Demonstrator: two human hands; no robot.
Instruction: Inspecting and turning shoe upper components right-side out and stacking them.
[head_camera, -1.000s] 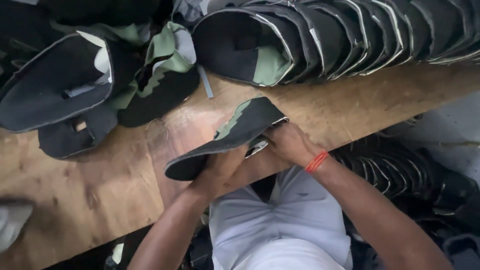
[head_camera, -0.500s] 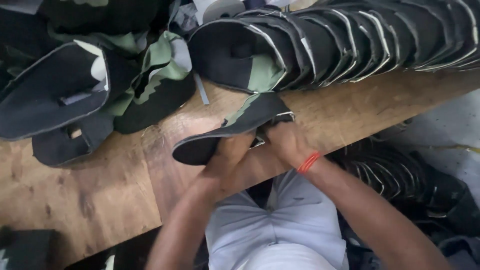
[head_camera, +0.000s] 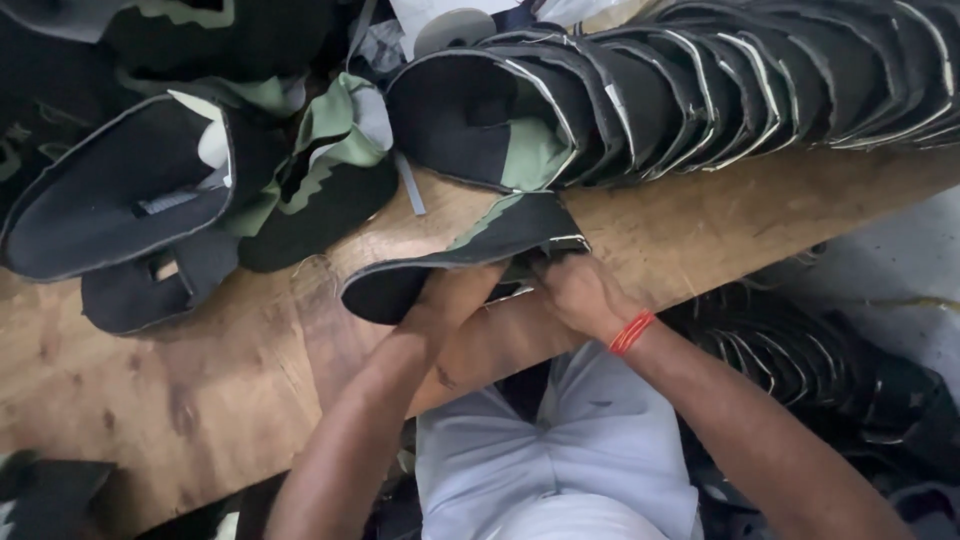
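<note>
Both hands work 1 black shoe upper (head_camera: 440, 270) at the near edge of the wooden tabletop (head_camera: 200, 400). The upper lies curved over the tabletop's edge, black fabric w/ a green strip along its top and a pale stitched rim on the right end.

Left hand (head_camera: 455, 295): fingers curled and pressed onto the upper's lower edge, near its middle, gripping it from below. Right hand (head_camera: 580, 295): fingers closed on the upper's right end, pinching the rim just under the pale stitching; an orange wristband (head_camera: 632, 332) sits at that wrist. The 2 hands are just beside each other, both touching the same piece.

Behind the hands, a long row of nested black uppers (head_camera: 700, 90) w/ pale edges runs along the far side of the tabletop to the right; the nearest one opens toward the camera and shows a green lining. To the left, a loose heap of black-and-green uppers (head_camera: 200, 190) lies on the tabletop, well apart from the hands. Below the tabletop's edge on the right, another stack of dark curved pieces (head_camera: 790, 360) sits beside the person's forearm. The person's pale trousers (head_camera: 560, 450) show at the bottom centre.
</note>
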